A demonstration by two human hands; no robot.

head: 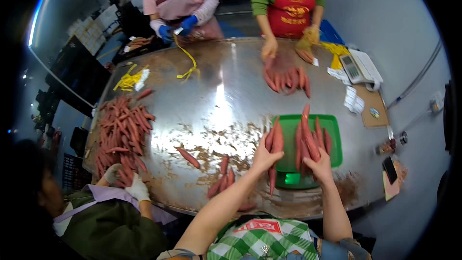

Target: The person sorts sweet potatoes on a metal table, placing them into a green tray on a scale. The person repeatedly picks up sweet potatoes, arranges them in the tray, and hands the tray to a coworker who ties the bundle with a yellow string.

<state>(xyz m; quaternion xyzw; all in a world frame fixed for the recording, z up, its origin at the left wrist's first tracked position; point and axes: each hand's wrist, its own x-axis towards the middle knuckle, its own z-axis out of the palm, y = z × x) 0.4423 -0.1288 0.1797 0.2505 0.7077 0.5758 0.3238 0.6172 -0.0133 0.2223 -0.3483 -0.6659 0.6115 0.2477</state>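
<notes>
My left hand (266,154) grips a few long red sweet potatoes (277,136) over the left edge of a green plastic tray (335,141). Its fingers wrap around their outer side. My right hand (320,166) is closed around another bunch of sweet potatoes (309,133), held above the tray's middle. More sweet potatoes (327,141) show behind that bunch; whether they lie in the tray or in my hand, I cannot tell. Below the tray a lit green display (292,178) belongs to a scale, mostly hidden beneath it.
Loose sweet potatoes (187,157) lie left of my arm on the metal table (202,104). At the left, a gloved co-worker's hands (139,187) hold some by a large pile (122,126). Two people stand across the table. A label printer (361,66) and phone (390,170) are at right.
</notes>
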